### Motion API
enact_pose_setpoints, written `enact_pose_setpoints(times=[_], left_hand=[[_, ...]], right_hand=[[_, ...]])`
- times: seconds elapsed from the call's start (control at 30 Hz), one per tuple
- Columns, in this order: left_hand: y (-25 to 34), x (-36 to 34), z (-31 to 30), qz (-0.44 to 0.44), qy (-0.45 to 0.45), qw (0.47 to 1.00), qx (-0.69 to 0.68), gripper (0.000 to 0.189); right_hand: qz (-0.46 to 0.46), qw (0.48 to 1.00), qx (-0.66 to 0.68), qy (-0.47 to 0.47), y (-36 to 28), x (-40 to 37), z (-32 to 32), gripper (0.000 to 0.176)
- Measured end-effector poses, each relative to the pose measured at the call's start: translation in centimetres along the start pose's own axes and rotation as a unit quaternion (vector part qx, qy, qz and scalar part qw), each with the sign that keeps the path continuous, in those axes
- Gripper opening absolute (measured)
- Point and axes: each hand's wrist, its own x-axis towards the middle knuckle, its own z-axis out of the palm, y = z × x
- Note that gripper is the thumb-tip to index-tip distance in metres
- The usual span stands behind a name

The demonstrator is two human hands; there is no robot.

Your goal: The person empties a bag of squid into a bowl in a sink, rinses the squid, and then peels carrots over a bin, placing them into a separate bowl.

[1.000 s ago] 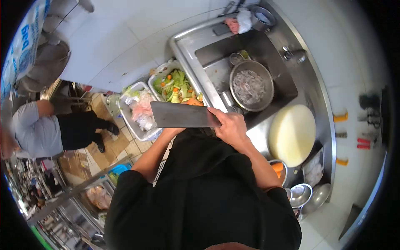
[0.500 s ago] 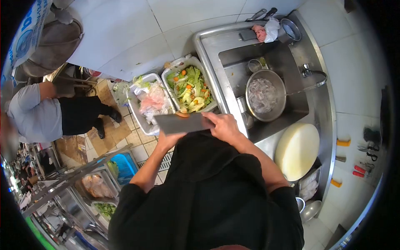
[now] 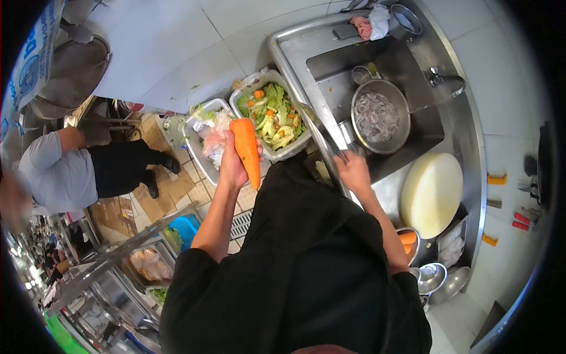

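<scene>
My left hand is wrapped round the thick end of a whole orange carrot, its tapered tip pointing down towards me. The carrot is over the edge of the two waste bins. My right hand grips a cleaver by the handle at the sink's near edge. Its blade is seen nearly edge-on, pointing up and left, apart from the carrot. Below the carrot, one bin is filled with lettuce scraps and carrot pieces; the other holds crumpled plastic.
A metal sink holds a bowl of pale strips under a tap. A thick round cutting board stands at its right, near more carrots in a bowl. A person stands at the left, beside a rack.
The cleaver, earlier held flat across both hands with an orange piece at its edge, has swung right to the sink edge. The whole carrot now shows upright in my left hand.
</scene>
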Motion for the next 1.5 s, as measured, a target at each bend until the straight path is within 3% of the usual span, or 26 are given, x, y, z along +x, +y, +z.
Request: enact_pose_setpoints(times=[0.13, 0.23, 0.43, 0.6, 0.8, 0.9, 1.03, 1.23, 1.27, 1.3, 1.43, 1.5], left_hand=[[0.6, 1.3, 0.8, -0.062, -0.117, 0.985, -0.113, 0.079], [-0.1, 1.6, 1.7, -0.071, -0.149, 0.978, -0.127, 0.071], [-2.1, 2.8, 1.5, -0.017, -0.073, 0.996, 0.054, 0.044], [-2.6, 4.0, 1.9, 0.022, -0.030, 0.982, 0.186, 0.042], [-3.6, 5.6, 3.8, -0.051, -0.027, 0.953, 0.299, 0.044], [-5.2, 5.9, 7.5, -0.099, -0.089, 0.930, 0.344, 0.045], [-10.9, 5.3, 14.5, -0.100, -0.264, 0.834, 0.475, 0.043], [-23.7, -0.7, 23.6, -0.120, -0.548, 0.648, 0.516, 0.071], [-24.6, -3.9, 26.1, -0.210, -0.548, 0.618, 0.523, 0.071], [-26.6, -5.7, 27.3, -0.236, -0.579, 0.578, 0.524, 0.071], [-35.6, -11.5, 27.9, -0.137, -0.685, 0.491, 0.520, 0.075], [-39.1, -13.7, 27.2, -0.053, -0.687, 0.461, 0.560, 0.076]], right_hand=[[0.050, 0.999, 0.007, 0.013, 1.8, -2.4, -0.5, 0.033], [0.067, 0.995, 0.036, 0.056, 3.6, -4.0, 0.1, 0.033], [0.121, 0.983, 0.088, 0.108, 5.4, -7.1, -0.1, 0.027], [0.176, 0.964, 0.144, 0.134, 5.9, -8.9, -0.6, 0.023], [0.221, 0.943, 0.130, 0.212, 7.3, -13.6, -2.6, 0.025], [0.257, 0.915, 0.151, 0.274, 8.4, -16.8, -3.2, 0.025], [0.310, 0.861, 0.140, 0.379, 10.0, -23.3, -3.5, 0.025], [0.416, 0.724, 0.203, 0.511, 10.7, -35.5, -3.1, 0.022], [0.387, 0.706, 0.217, 0.552, 11.4, -37.3, -2.0, 0.022], [0.482, 0.666, 0.250, 0.511, 10.5, -39.0, -2.3, 0.023], [0.461, 0.589, 0.282, 0.601, 10.8, -43.4, 1.5, 0.020], [0.475, 0.549, 0.310, 0.613, 10.6, -44.8, 2.9, 0.018]])
